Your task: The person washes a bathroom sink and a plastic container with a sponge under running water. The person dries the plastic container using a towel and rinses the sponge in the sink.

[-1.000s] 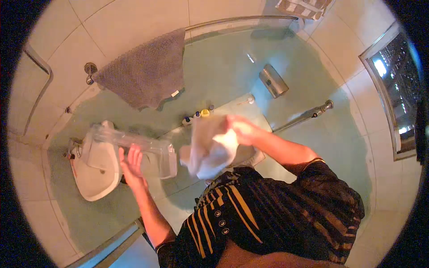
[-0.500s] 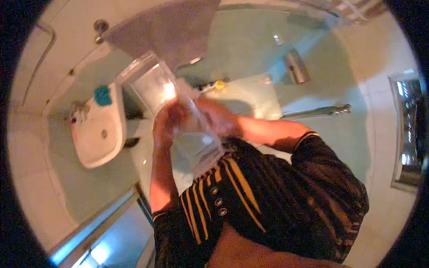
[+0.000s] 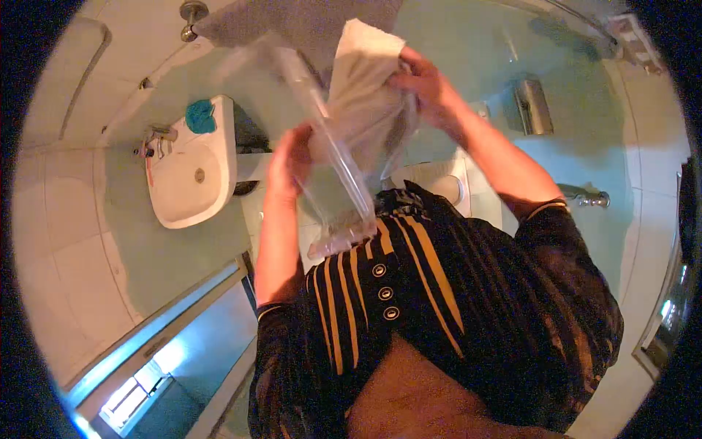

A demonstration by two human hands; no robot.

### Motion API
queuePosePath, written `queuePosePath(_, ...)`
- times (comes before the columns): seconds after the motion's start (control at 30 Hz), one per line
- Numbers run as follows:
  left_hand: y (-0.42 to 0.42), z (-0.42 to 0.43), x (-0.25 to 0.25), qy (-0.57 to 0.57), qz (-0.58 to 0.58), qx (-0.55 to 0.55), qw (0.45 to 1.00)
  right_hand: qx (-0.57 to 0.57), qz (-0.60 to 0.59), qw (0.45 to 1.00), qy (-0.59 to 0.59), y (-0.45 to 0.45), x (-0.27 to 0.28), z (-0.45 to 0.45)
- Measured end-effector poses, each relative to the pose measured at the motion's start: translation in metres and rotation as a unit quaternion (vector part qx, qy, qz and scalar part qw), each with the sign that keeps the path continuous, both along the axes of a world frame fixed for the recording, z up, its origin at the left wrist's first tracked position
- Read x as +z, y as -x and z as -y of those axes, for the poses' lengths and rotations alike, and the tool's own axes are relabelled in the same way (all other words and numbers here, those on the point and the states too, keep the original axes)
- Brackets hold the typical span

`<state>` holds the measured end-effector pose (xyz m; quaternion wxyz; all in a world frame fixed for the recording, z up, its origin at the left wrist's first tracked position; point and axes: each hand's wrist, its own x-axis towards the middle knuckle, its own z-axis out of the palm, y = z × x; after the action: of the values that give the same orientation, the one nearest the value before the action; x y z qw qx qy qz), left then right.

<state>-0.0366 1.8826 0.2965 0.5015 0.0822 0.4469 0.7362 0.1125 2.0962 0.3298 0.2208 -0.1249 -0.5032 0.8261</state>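
Note:
A clear plastic box [image 3: 342, 162], long and see-through, is tilted in front of my chest, its lower end near my shirt. My left hand [image 3: 290, 161] grips its left side, with the fingers partly hidden. In my right hand [image 3: 430, 86] is a pale cloth [image 3: 362, 84], pinched at its upper right edge. The cloth hangs spread out beside and partly behind the box wall; I cannot tell whether it touches the inside or the outside.
On the left is a white washbasin [image 3: 191, 175] with a tap [image 3: 162, 143] and a teal scrubbing cloth [image 3: 200, 117] on its rim. A toilet [image 3: 439, 183] stands below my hands. A metal cylinder [image 3: 532, 107] is on the right, and a grey curtain-like sheet [image 3: 292, 22] at the top.
My right hand has moved up and right, away from the left, and the pale cloth is now stretched out in view. My left hand has shifted slightly right and up with the box.

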Motion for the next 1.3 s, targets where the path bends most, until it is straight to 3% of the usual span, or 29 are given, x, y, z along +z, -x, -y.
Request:
queuePosePath(0.1, 0.037, 0.013, 0.021, -0.003, -0.080, 0.049, 0.996, -0.080, 0.179, 0.934, -0.299, -0.019, 0.003, -0.016)
queuePosePath(0.13, 0.047, 0.018, 0.027, 0.000, -0.081, 0.040, 0.996, -0.087, 0.181, 0.935, -0.294, -0.025, -0.001, -0.016)
queuePosePath(0.2, 0.069, 0.024, 0.037, -0.099, -0.038, 0.059, 0.993, -0.103, 0.163, 0.949, -0.248, -0.035, -0.003, -0.016)
queuePosePath(0.23, 0.083, 0.031, 0.043, -0.099, -0.037, 0.055, 0.993, -0.052, 0.176, 0.962, -0.199, -0.043, -0.004, -0.017)
queuePosePath(0.27, 0.097, 0.041, 0.049, -0.199, 0.132, -0.009, 0.971, -0.054, 0.178, 0.963, -0.198, -0.047, -0.005, -0.011)
queuePosePath(0.33, 0.102, 0.058, 0.064, -0.289, 0.296, -0.072, 0.908, 0.032, 0.202, 0.856, -0.475, -0.055, -0.007, 0.007)
queuePosePath(0.37, 0.096, 0.066, 0.073, -0.176, 0.007, 0.028, 0.984, 0.133, 0.210, 0.833, -0.495, -0.055, -0.020, 0.012)
queuePosePath(0.4, 0.101, 0.073, 0.071, -0.124, -0.140, 0.073, 0.980, 0.177, 0.180, 0.845, -0.472, -0.053, -0.040, 0.027)
queuePosePath(0.43, 0.107, 0.079, 0.069, -0.048, -0.277, 0.124, 0.952, 0.240, 0.154, 0.812, -0.508, -0.046, -0.071, 0.038)
queuePosePath(0.47, 0.120, 0.083, 0.060, -0.069, -0.175, 0.122, 0.975, 0.312, 0.193, 0.799, -0.476, -0.044, -0.078, 0.053)
queuePosePath(0.5, 0.127, 0.082, 0.056, -0.092, -0.071, 0.116, 0.986, 0.365, 0.354, 0.721, -0.471, -0.042, -0.073, 0.075)
queuePosePath(0.53, 0.125, 0.081, 0.060, -0.107, -0.070, 0.112, 0.985, 0.460, 0.391, 0.722, -0.337, -0.043, -0.100, 0.083)
queuePosePath(0.6, 0.112, 0.083, 0.075, 0.119, -0.300, 0.127, 0.938, 0.458, 0.443, 0.691, -0.341, -0.055, -0.095, 0.090)
queuePosePath(0.63, 0.116, 0.087, 0.070, 0.075, -0.201, 0.110, 0.971, 0.457, 0.468, 0.674, -0.343, -0.061, -0.093, 0.094)
queuePosePath(0.67, 0.123, 0.093, 0.055, 0.035, -0.097, 0.084, 0.991, 0.421, 0.492, 0.703, -0.293, -0.070, -0.074, 0.089)
queuePosePath(0.73, 0.126, 0.102, 0.011, 0.042, -0.144, 0.001, 0.989, 0.302, 0.459, 0.804, -0.227, -0.105, -0.068, 0.062)
queuePosePath(0.77, 0.123, 0.104, -0.008, 0.053, -0.167, -0.041, 0.984, 0.277, 0.475, 0.809, -0.209, -0.124, -0.067, 0.042)
queuePosePath(0.83, 0.108, 0.102, -0.034, 0.071, -0.184, -0.088, 0.976, 0.170, 0.437, 0.881, 0.059, -0.149, -0.023, 0.023)
queuePosePath(0.93, 0.086, 0.089, -0.054, 0.027, -0.100, -0.149, 0.983, 0.007, 0.263, 0.963, 0.059, -0.183, 0.033, 0.002)
queuePosePath(0.97, 0.080, 0.083, -0.055, -0.001, -0.167, -0.142, 0.976, -0.076, 0.221, 0.972, 0.006, -0.194, 0.043, -0.009)
queuePosePath(1.0, 0.075, 0.079, -0.055, -0.027, -0.232, -0.133, 0.963, -0.161, 0.174, 0.964, 0.119, -0.197, 0.070, -0.007)
queuePosePath(1.1, 0.078, 0.062, -0.035, 0.039, -0.228, -0.103, 0.967, -0.309, 0.163, 0.934, 0.080, -0.179, 0.142, -0.022)
queuePosePath(1.13, 0.082, 0.059, -0.037, 0.035, -0.229, -0.102, 0.967, -0.310, 0.161, 0.934, 0.077, -0.176, 0.151, -0.037)
queuePosePath(1.2, 0.093, 0.060, -0.054, -0.043, -0.158, -0.056, 0.985, -0.222, 0.154, 0.961, -0.050, -0.170, 0.165, -0.086)
queuePosePath(1.27, 0.097, 0.060, -0.057, 0.008, -0.184, -0.060, 0.981, -0.217, 0.227, 0.944, -0.097, -0.146, 0.180, -0.125)
queuePosePath(1.3, 0.091, 0.061, -0.050, -0.002, -0.170, -0.031, 0.985, -0.178, 0.207, 0.956, -0.104, -0.132, 0.185, -0.147)
